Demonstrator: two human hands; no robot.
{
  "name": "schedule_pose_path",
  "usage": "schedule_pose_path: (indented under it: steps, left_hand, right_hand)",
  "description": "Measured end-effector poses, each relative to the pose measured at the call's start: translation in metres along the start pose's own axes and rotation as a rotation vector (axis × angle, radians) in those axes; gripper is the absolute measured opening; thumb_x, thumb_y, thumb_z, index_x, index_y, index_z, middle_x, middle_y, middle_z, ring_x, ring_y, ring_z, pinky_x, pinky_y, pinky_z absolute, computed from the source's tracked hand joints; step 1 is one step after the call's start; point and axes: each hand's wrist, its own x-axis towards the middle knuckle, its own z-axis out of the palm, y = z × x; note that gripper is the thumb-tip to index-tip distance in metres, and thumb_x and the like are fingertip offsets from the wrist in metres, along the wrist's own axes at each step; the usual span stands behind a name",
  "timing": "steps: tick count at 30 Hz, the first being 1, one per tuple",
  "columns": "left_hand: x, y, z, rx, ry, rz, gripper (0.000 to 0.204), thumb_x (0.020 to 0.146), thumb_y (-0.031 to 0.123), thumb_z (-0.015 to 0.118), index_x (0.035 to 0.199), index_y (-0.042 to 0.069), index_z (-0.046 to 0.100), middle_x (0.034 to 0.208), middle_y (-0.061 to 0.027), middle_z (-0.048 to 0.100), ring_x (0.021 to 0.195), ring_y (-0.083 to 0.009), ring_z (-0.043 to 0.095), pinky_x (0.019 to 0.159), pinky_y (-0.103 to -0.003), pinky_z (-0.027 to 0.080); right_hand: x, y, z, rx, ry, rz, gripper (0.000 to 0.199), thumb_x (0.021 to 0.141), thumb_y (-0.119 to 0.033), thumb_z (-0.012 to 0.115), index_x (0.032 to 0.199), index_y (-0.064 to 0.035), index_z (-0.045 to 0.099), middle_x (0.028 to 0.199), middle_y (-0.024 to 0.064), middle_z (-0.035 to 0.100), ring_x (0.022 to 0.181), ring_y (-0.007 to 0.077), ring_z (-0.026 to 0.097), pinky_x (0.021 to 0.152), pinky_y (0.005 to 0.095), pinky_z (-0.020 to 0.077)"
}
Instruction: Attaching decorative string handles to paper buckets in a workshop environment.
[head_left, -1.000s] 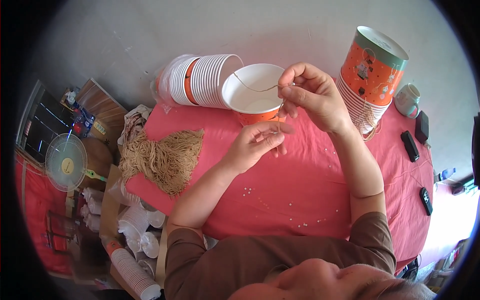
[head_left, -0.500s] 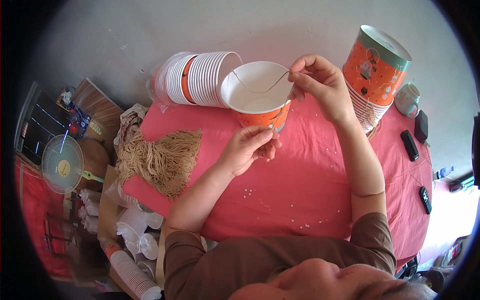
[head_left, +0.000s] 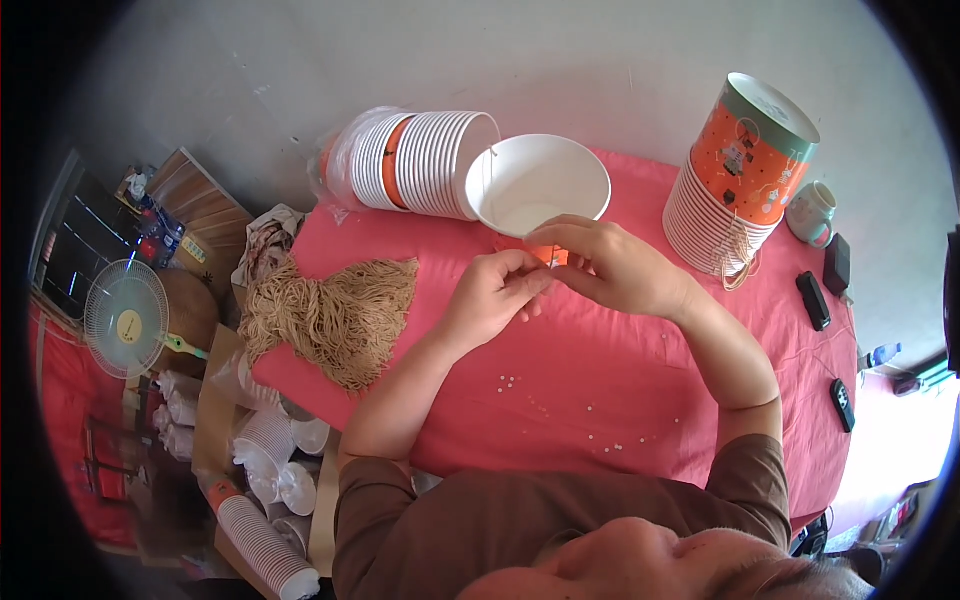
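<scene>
Pink cloth [head_left: 600, 390] covers the desk, and both hands meet over it just below a white cup [head_left: 537, 185] with an orange outside. Left hand [head_left: 493, 297] has its fingers [head_left: 522, 270] curled in, tips pinched together against the right hand's. Right hand [head_left: 612, 268] bends its fingers [head_left: 560, 235] over the cup's near side, touching its lower wall; what the pinched tips hold is too small to tell. A thin string [head_left: 490, 172] runs down the cup's left rim. Just left of the cup lies a sleeve of stacked cups [head_left: 415, 162] on its side, touching it. A second stack [head_left: 735, 180] stands well right, near the desk's far edge. A tan string bundle [head_left: 335, 315] lies at the left edge. Small beads [head_left: 590, 425] dot the open cloth in front of the hands, the widest room for moving.
</scene>
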Motion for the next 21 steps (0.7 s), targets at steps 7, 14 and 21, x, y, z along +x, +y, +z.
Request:
schedule_pose_path:
  steps: [7, 14, 21]
  left_hand:
    - [-0.002, 0.004, -0.006, 0.051, 0.056, 0.013, 0.013, 0.099, 0.009, 0.057, 0.095, -0.001, 0.064, 0.073, -0.0008, 0.062, 0.063, -0.0072, 0.058, 0.055, -0.023, 0.047]
    - [0.0, -0.004, -0.001, 0.14, 0.114, 0.126, 0.008, 0.095, 0.005, 0.063, 0.096, -0.002, 0.063, 0.077, -0.0028, 0.062, 0.064, -0.0067, 0.057, 0.054, -0.023, 0.046]
    - [0.009, -0.001, 0.005, 0.723, 0.308, 0.606, 0.02, 0.084, 0.001, 0.069, 0.103, 0.002, 0.063, 0.108, -0.0105, 0.063, 0.079, -0.0211, 0.068, 0.061, -0.031, 0.056]
  right_hand:
    - [0.003, -0.001, 0.01, 0.016, 0.029, 0.045, 0.026, 0.086, 0.0, 0.066, 0.112, -0.0021, 0.064, 0.101, 0.0113, 0.066, 0.079, 0.0227, 0.067, 0.066, 0.0336, 0.0536]
    - [-0.004, 0.014, 0.013, -0.11, 0.151, -0.027, 0.013, 0.084, -0.001, 0.068, 0.096, -0.0029, 0.066, 0.084, 0.0092, 0.065, 0.068, 0.0229, 0.064, 0.06, 0.033, 0.0505]
    - [-0.016, 0.031, 0.003, -0.222, 0.205, -0.042, 0.011, 0.083, 0.001, 0.068, 0.093, -0.001, 0.064, 0.085, 0.0104, 0.064, 0.07, 0.0245, 0.064, 0.06, 0.0339, 0.0508]
